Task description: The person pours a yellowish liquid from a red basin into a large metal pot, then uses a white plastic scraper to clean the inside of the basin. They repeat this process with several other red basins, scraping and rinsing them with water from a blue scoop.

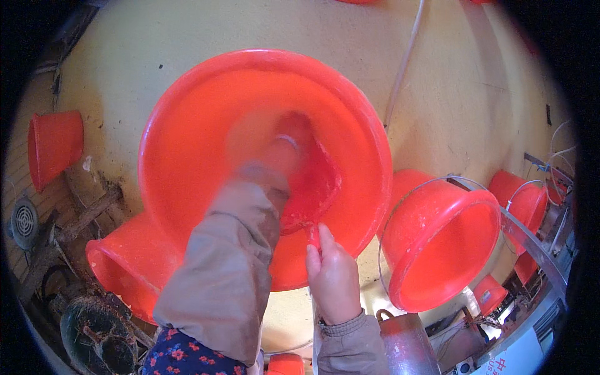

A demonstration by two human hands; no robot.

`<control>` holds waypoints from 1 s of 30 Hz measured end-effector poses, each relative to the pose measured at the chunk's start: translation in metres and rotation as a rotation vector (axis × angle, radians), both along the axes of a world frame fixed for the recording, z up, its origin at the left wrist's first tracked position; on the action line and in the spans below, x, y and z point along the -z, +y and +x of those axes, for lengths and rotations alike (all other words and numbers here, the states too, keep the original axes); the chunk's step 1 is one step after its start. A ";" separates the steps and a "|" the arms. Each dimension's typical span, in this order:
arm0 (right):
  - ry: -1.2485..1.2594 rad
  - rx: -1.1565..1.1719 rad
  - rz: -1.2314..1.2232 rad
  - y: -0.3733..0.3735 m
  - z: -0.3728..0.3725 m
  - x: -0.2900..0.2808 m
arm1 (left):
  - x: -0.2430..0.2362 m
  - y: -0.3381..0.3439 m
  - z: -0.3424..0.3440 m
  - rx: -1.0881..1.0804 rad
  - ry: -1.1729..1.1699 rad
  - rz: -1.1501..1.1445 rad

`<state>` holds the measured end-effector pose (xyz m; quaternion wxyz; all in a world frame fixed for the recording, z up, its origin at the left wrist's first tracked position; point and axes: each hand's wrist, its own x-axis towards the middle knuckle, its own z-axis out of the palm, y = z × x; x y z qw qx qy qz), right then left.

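A large round red plastic tub [369, 144] fills the middle of the head view, its inside facing me. My right hand [334, 275] is closed round the short handle of a red plastic scoop [315, 190], near the tub's lower right. The scoop's wide bowl lies over the tub's inside and looks darker than it. My left arm, in a brown sleeve, reaches up across the tub. At its end my left hand [292, 130] is smeared by motion, next to the scoop's bowl. Its fingers cannot be made out, nor whether they hold anything.
Red buckets stand around: one with a wire handle [406, 212] at the right, one [134, 262] tipped at the lower left, another [59, 147] at the far left. A metal container [406, 344] is beside my right sleeve. Dark basins with debris [100, 334] lie lower left.
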<state>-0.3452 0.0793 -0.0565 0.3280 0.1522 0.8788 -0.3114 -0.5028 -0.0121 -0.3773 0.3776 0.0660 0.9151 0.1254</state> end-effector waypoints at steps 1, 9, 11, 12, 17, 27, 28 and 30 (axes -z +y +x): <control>-0.008 -0.003 0.008 0.000 0.000 0.000 | 0.006 -0.009 0.000 -0.006 -0.019 -0.015; 0.002 0.039 -0.043 0.001 -0.002 0.002 | -0.029 -0.024 0.030 0.010 -0.248 0.335; -0.005 0.054 -0.049 0.001 -0.003 0.002 | -0.053 -0.014 0.049 -0.112 -0.352 0.624; -0.006 0.067 -0.056 0.001 -0.004 0.002 | -0.064 -0.011 0.057 -0.037 -0.383 0.715; -0.011 0.060 -0.064 0.002 -0.007 0.002 | -0.079 -0.005 0.048 0.311 -0.056 0.383; -0.029 0.009 -0.036 0.001 -0.004 0.006 | 0.002 -0.064 0.013 0.159 -0.088 -0.069; -0.036 0.000 -0.028 0.000 -0.004 0.005 | -0.003 -0.073 0.021 0.182 -0.137 -0.051; -0.011 0.020 -0.033 -0.002 -0.004 0.002 | -0.023 -0.083 0.046 0.244 -0.254 0.040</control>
